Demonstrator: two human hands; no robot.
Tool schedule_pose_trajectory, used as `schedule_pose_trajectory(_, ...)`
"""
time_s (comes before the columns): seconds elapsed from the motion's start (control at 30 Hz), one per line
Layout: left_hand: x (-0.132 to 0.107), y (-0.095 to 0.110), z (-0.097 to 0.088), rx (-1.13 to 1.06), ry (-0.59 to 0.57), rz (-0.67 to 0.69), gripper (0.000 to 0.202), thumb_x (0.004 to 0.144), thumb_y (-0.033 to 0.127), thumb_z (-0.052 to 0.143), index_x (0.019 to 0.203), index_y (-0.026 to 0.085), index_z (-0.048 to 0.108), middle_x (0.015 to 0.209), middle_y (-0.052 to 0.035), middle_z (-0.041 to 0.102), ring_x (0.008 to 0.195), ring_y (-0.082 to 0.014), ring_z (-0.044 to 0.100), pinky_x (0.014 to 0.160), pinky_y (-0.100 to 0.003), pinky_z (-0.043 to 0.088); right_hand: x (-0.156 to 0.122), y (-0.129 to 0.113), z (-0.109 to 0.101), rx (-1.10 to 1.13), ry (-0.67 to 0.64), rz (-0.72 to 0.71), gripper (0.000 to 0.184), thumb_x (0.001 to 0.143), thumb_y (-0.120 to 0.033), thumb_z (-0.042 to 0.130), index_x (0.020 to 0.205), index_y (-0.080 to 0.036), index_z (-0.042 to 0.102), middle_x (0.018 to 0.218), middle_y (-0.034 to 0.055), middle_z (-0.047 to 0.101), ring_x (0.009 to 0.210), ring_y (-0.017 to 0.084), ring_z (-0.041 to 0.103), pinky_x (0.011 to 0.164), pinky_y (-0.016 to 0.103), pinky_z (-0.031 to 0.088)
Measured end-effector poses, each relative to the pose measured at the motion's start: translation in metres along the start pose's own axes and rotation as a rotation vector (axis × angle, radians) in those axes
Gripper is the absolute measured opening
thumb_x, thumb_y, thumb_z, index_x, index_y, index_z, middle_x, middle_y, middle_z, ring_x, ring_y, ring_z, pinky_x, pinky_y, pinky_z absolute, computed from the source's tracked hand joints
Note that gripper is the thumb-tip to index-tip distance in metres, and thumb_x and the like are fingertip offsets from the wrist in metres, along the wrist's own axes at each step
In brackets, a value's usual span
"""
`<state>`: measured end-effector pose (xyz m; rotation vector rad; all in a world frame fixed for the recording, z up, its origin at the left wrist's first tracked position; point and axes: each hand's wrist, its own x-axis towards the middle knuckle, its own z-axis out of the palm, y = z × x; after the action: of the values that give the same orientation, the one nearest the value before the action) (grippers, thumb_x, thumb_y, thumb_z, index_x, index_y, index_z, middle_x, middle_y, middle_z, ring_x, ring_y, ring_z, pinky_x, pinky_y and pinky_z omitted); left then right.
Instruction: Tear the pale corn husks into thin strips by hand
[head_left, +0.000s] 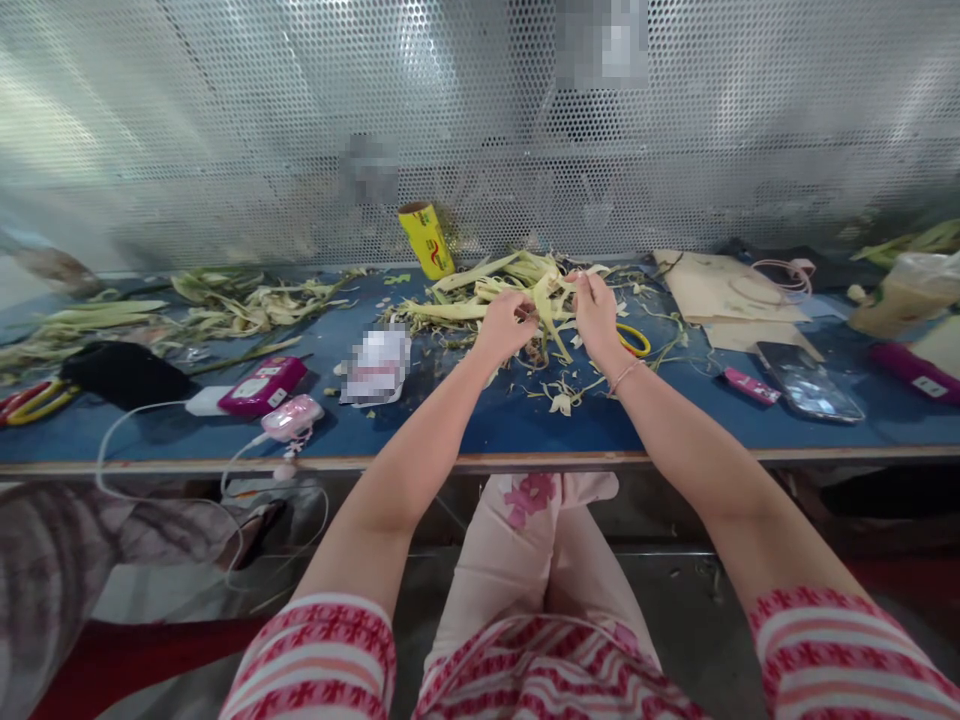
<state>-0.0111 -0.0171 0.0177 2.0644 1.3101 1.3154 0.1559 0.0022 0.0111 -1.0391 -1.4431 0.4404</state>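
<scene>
At the middle of the blue table, my right hand (pixel 598 312) is closed on a pale green-yellow strip that looks like corn husk (pixel 552 300), the thumb and fingers pinching it near its top. My left hand (pixel 508 326) is just left of this strip, its fingers curled in a pinch. What lies between them is too small to make out. Behind and beneath both hands spreads a heap of similar husk strips (pixel 459 302). A yellow loop handle (pixel 634 340), probably of scissors, shows beside my right wrist, partly hidden by it.
A yellow tube (pixel 427 242) leans behind the heap, against a perforated metal panel (pixel 480 120). Another husk heap (pixel 247 300) lies left, near a purple device (pixel 264 386) with a white cable. On the right are brown paper (pixel 712 285), a phone (pixel 810 380) and a drink cup (pixel 904 295).
</scene>
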Motion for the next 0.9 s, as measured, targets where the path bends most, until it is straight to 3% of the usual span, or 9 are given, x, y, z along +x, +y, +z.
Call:
schedule_pose_trajectory(0.17, -0.002, 0.003, 0.0, -0.033, 0.013, 0.016, 0.004, 0.076, 0.018, 0.067, 0.072, 0.019, 0.068, 0.077, -0.0047, 0.066, 0.079, -0.0201, 0.058, 0.087, -0.032, 0.046, 0.0, 0.001, 0.002, 0.016, -0.014, -0.001, 0.063, 0.096, -0.071, 0.033, 0.099, -0.021, 0.071, 0.06, 0.0001, 0.042, 0.058, 0.017, 0.043, 0.064, 0.036, 0.041)
schedule_pose_trajectory(0.3, -0.002, 0.002, -0.005, -0.029, 0.17, 0.025, 0.01, 0.076, 0.017, 0.068, 0.067, 0.021, 0.066, 0.079, -0.0056, 0.063, 0.088, -0.0229, 0.059, 0.094, -0.034, 0.044, 0.002, 0.003, 0.002, 0.022, -0.007, 0.013, 0.063, 0.096, -0.071, 0.031, 0.099, -0.022, 0.069, 0.061, -0.0001, 0.041, 0.057, 0.017, 0.042, 0.062, 0.036, 0.041)
schedule_pose_trajectory(0.4, 0.0, 0.002, -0.009, -0.06, 0.318, -0.02, 0.01, 0.077, 0.018, 0.068, 0.068, 0.021, 0.065, 0.079, -0.0048, 0.061, 0.085, -0.0215, 0.059, 0.089, -0.033, 0.045, 0.003, 0.005, 0.001, 0.03, 0.013, -0.003, 0.065, 0.094, -0.075, 0.029, 0.099, -0.022, 0.068, 0.062, -0.0006, 0.04, 0.058, 0.017, 0.042, 0.063, 0.036, 0.04)
schedule_pose_trajectory(0.47, 0.0, 0.002, -0.009, -0.093, 0.354, -0.09, 0.009, 0.079, 0.02, 0.068, 0.071, 0.021, 0.064, 0.072, -0.0025, 0.058, 0.078, -0.0196, 0.059, 0.084, -0.032, 0.046, 0.003, 0.005, 0.0, 0.036, 0.022, -0.017, 0.068, 0.093, -0.077, 0.028, 0.099, -0.022, 0.067, 0.062, -0.0009, 0.039, 0.058, 0.017, 0.042, 0.063, 0.036, 0.04)
schedule_pose_trajectory(0.57, 0.0, 0.002, -0.005, -0.25, 0.333, -0.215, 0.006, 0.08, 0.022, 0.067, 0.08, 0.021, 0.061, 0.064, 0.0014, 0.057, 0.068, -0.0166, 0.06, 0.077, -0.031, 0.047, 0.002, 0.003, 0.001, 0.032, 0.009, -0.015, 0.07, 0.092, -0.08, 0.027, 0.099, -0.023, 0.067, 0.062, -0.0007, 0.039, 0.058, 0.017, 0.042, 0.063, 0.035, 0.039)
schedule_pose_trajectory(0.7, 0.0, 0.004, 0.005, -0.54, 0.263, -0.399, 0.023, 0.081, 0.021, 0.068, 0.095, 0.023, 0.05, 0.065, 0.0036, 0.061, 0.06, -0.0138, 0.064, 0.069, -0.029, 0.052, -0.002, -0.002, 0.002, 0.033, -0.001, 0.005, 0.073, 0.091, -0.081, 0.026, 0.1, -0.023, 0.068, 0.061, -0.001, 0.039, 0.057, 0.016, 0.041, 0.06, 0.034, 0.037)
schedule_pose_trajectory(0.8, 0.0, 0.007, 0.01, -0.661, 0.183, -0.538, 0.019, 0.086, 0.027, 0.063, 0.096, 0.023, 0.047, 0.06, 0.0033, 0.062, 0.06, -0.0149, 0.068, 0.07, -0.029, 0.054, -0.003, -0.004, 0.003, 0.04, 0.002, 0.008, 0.075, 0.09, -0.082, 0.026, 0.1, -0.021, 0.069, 0.06, -0.0014, 0.038, 0.057, 0.015, 0.04, 0.06, 0.033, 0.037)
schedule_pose_trajectory(0.9, -0.001, 0.009, 0.011, -0.774, 0.161, -0.584, 0.023, 0.088, 0.031, 0.06, 0.103, 0.024, 0.044, 0.062, 0.0025, 0.065, 0.063, -0.0161, 0.07, 0.074, -0.031, 0.057, -0.004, -0.004, 0.003, 0.044, -0.007, 0.011, 0.074, 0.091, -0.081, 0.027, 0.1, -0.02, 0.069, 0.061, -0.0007, 0.04, 0.058, 0.016, 0.041, 0.061, 0.034, 0.038)
